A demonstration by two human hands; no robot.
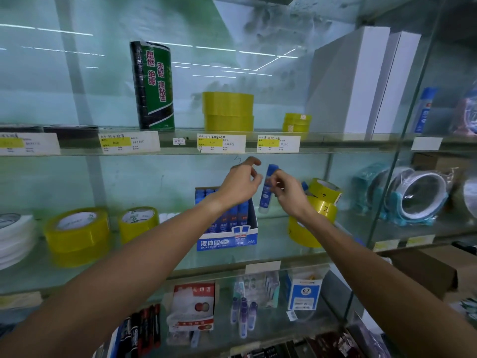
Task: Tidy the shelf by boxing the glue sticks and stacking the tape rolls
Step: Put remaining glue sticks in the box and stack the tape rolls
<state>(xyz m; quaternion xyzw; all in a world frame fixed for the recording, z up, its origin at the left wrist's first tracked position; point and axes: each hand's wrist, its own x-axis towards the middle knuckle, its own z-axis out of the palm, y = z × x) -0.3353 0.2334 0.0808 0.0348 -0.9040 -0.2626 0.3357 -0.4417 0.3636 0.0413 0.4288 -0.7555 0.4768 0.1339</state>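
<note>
1. Right hand (pixel 286 193): fingers pinch a blue glue stick (pixel 267 188), held upright in the air just right of the box (pixel 227 239).
2. Left hand (pixel 241 183): fingers loosely curled, holds nothing, above the box, close beside the stick.
3. Box sits on the mid glass shelf (pixel 271 251), blue sticks standing inside; front reads "WATER GLUE", "24".
4. Yellow tape rolls (pixel 324 200) piled askew right of the box; more yellow rolls (pixel 77 235) at left.
</note>
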